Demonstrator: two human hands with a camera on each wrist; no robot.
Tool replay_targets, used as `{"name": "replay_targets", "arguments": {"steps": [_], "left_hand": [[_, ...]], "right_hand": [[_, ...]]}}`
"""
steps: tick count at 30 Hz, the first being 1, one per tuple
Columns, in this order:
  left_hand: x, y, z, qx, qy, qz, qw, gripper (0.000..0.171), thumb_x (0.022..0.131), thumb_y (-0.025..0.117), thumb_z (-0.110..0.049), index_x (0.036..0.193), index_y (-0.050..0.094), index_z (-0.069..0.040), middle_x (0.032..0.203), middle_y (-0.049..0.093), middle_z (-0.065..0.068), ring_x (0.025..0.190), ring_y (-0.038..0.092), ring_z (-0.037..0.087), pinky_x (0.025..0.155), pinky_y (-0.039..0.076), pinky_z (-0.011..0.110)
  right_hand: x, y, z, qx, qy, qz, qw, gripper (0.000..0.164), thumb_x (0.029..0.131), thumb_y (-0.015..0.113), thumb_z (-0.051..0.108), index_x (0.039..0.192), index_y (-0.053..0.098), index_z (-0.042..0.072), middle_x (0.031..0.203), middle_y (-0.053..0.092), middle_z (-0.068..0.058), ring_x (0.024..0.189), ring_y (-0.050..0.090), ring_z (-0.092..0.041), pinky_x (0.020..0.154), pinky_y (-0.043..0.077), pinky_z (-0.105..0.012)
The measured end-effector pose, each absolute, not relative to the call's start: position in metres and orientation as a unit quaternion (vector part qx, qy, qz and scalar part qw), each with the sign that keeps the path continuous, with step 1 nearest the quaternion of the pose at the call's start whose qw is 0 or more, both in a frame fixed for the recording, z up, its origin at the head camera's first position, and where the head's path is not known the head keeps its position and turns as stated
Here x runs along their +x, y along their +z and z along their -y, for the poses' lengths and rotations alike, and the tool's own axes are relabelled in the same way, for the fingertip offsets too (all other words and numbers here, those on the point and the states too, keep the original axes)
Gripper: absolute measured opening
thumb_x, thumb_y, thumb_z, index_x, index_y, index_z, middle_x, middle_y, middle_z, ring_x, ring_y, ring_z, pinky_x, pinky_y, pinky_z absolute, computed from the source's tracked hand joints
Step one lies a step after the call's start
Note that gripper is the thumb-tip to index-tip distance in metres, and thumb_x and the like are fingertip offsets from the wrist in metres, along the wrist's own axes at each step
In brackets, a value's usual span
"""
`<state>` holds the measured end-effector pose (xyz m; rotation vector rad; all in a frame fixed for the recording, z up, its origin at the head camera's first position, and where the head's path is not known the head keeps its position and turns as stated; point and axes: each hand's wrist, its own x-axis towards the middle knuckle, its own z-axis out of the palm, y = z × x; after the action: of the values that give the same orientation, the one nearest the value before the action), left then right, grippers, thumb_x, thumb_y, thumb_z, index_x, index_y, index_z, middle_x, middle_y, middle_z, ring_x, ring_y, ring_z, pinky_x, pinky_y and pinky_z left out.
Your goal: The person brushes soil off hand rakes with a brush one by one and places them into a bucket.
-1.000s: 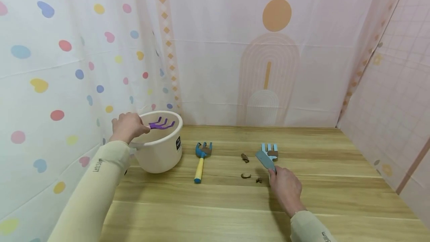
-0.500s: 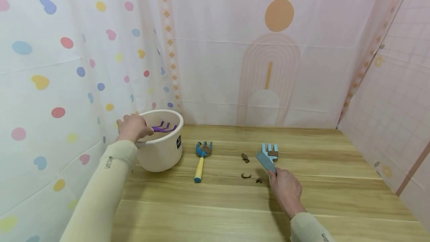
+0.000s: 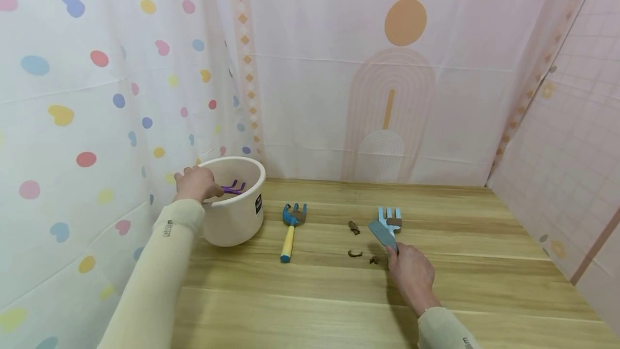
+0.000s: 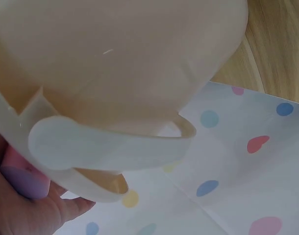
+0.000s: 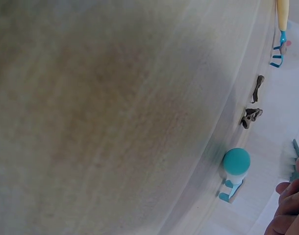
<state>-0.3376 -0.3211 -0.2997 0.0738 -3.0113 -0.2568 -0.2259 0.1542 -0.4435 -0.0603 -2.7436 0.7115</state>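
Observation:
In the head view my left hand (image 3: 196, 185) grips a purple hand rake (image 3: 234, 190) at the mouth of the cream bucket (image 3: 232, 225), its tines low inside the rim. The left wrist view shows the rake's pink and purple handle end (image 4: 27, 178) in my fingers, outside the bucket wall. My right hand (image 3: 411, 276) grips a flat grey-blue brush (image 3: 382, 235), bristle-like teeth along one side in the right wrist view. The brush overlaps a light blue hand rake (image 3: 389, 217) with a brown patch; that rake's teal handle end (image 5: 236, 161) points toward the right wrist camera.
A blue hand rake with a yellow handle (image 3: 288, 241) lies right of the bucket. Brown scraps (image 3: 354, 228) lie on the wooden table (image 3: 300, 311) between it and my right hand. Patterned curtains (image 3: 300, 106) hang close behind and on both sides.
My left hand has shifted slightly right, and the purple rake's tines have sunk lower into the bucket. My right hand and the brush have stayed almost still.

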Motion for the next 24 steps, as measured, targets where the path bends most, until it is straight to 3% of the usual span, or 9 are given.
{"name": "replay_targets", "arguments": {"steps": [8, 15, 24], "left_hand": [[-0.345, -0.303, 0.316, 0.028, -0.062, 0.996, 0.055, 0.036, 0.074, 0.075, -0.027, 0.087, 0.067, 0.005, 0.110, 0.058, 0.036, 0.110, 0.045, 0.055, 0.095, 0.025, 0.071], [-0.349, -0.306, 0.312, 0.032, -0.062, 0.996, 0.046, 0.029, 0.075, 0.076, -0.030, 0.075, 0.067, -0.003, 0.109, 0.061, 0.033, 0.111, 0.045, 0.056, 0.096, 0.021, 0.075], [-0.347, -0.312, 0.310, 0.042, -0.055, 0.998, 0.014, 0.028, 0.074, 0.075, -0.031, 0.080, 0.069, -0.004, 0.109, 0.060, 0.031, 0.109, 0.044, 0.054, 0.094, 0.022, 0.075]], "right_hand": [[-0.226, -0.442, -0.153, -0.020, 0.245, 0.957, 0.153, 0.033, 0.100, 0.057, 0.027, 0.070, 0.051, 0.014, 0.057, 0.043, -0.001, 0.050, 0.043, -0.017, 0.043, 0.031, -0.031], [-0.227, -0.443, -0.153, -0.024, 0.243, 0.957, 0.154, 0.035, 0.100, 0.058, 0.027, 0.069, 0.050, 0.015, 0.057, 0.044, -0.001, 0.051, 0.043, -0.018, 0.044, 0.032, -0.032], [-0.228, -0.444, -0.152, -0.026, 0.242, 0.960, 0.140, 0.034, 0.101, 0.057, 0.028, 0.070, 0.051, 0.015, 0.059, 0.044, -0.001, 0.051, 0.043, -0.017, 0.045, 0.031, -0.031]]}}
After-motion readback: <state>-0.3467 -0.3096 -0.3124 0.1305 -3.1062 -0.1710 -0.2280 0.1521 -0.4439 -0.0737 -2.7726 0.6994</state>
